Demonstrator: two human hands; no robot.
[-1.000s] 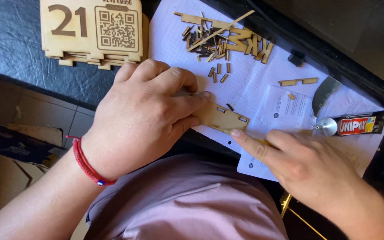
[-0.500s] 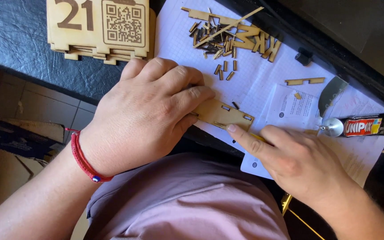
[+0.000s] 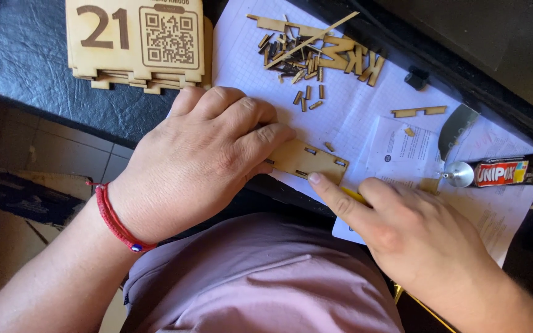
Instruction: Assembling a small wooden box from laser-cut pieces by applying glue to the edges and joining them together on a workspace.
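Observation:
My left hand [image 3: 198,160] lies palm down on the white squared paper [image 3: 353,117], its fingers pressing the left end of a small flat wooden piece with slots [image 3: 308,161]. My right hand [image 3: 414,231] rests to the right, its forefinger tip touching the near edge of that same piece, with something thin and yellow [image 3: 354,195] showing under the finger. A red cord bracelet [image 3: 115,219] circles my left wrist. A tube of glue [image 3: 495,172] lies on the paper just beyond my right hand.
A stack of flat wooden panels [image 3: 137,43] sits at the top left on a dark leather-like surface [image 3: 20,61]. A heap of small wooden bits [image 3: 319,52] lies at the paper's far end. A wooden strip [image 3: 419,111] and a small black block [image 3: 416,78] lie nearby.
My right forefinger has slid left along the near edge of the slotted piece. My left hand keeps pressing it down.

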